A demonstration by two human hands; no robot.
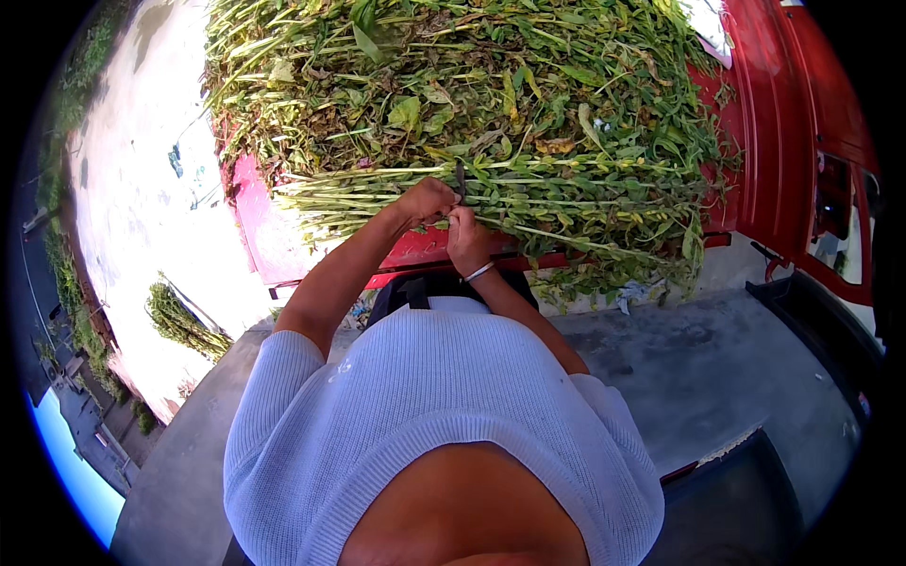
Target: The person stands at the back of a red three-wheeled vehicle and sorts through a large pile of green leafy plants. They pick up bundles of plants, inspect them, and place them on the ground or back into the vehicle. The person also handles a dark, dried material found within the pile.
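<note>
A bundle of cut green stalks (585, 203) with leaves and pods lies crosswise in front of me, its bare stem ends (330, 193) to the left. Across its middle runs a narrow dark strip (460, 176). My left hand (429, 200) is closed in a pinch at the near end of this strip, against the stems. Just below and to the right, my right hand (466, 241), with a silvery bracelet at the wrist, is also closed, its thumb and fingertips meeting the left hand's. The fingers partly hide the strip's end, so whether it is knotted I cannot tell.
Beyond the bundle, a thick heap of similar plants (453, 85) covers the red truck bed (255, 203). The red cab (840, 123) stands at the right. Another plant bundle (184, 321) lies on the ground at left. A dark-edged panel (736, 500) is at lower right.
</note>
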